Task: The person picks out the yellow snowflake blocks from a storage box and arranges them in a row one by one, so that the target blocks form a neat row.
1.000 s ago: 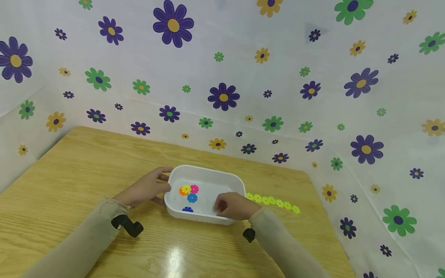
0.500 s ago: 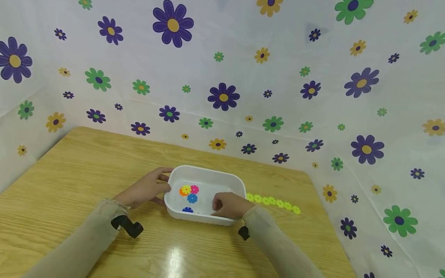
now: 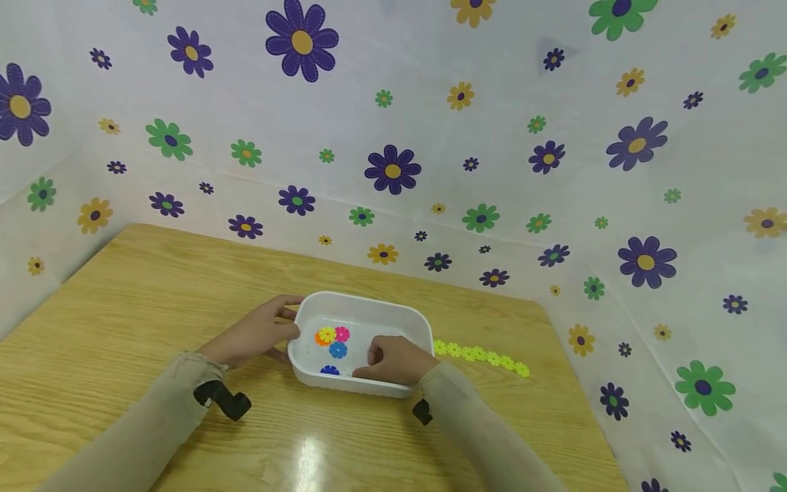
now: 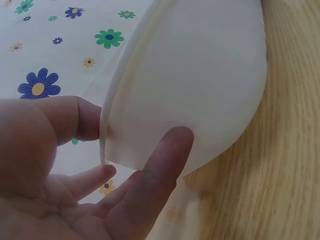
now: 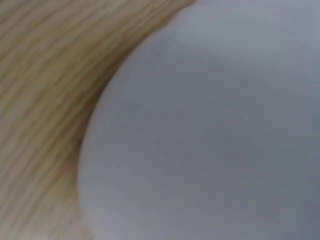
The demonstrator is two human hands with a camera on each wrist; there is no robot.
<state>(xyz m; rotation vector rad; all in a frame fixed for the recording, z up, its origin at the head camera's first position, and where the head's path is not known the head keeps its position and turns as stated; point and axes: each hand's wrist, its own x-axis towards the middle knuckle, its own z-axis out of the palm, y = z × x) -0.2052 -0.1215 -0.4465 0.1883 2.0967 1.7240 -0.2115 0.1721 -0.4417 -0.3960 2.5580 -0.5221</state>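
Note:
A white plastic tub (image 3: 359,384) stands on the wooden table with several flower-shaped plastic discs inside. My left hand (image 3: 261,331) holds its left end; in the left wrist view one finger (image 4: 167,155) lies against the outer wall and another touches the rim. Inside the tub, my right hand (image 3: 396,360) hovers low by the near wall, thumb stretched left and apart from the bent fingers, with nothing seen in it. Left of it lie a dark blue disc (image 3: 329,370), a lighter blue disc (image 3: 338,350), a pink disc (image 3: 343,334) and a yellow disc (image 3: 327,334) overlapping an orange one (image 3: 320,339).
A row of linked yellow-green flower discs (image 3: 482,354) runs along the table (image 3: 258,437) from the tub's right end. Behind and to the right, a white flower-print cloth (image 3: 393,225) borders the table. The right wrist view is filled by a blurred pale wall of the tub (image 5: 200,140).
My right hand has slid left inside the tub, closer to the dark blue disc, and its thumb has stretched out. The left hand keeps its place on the tub.

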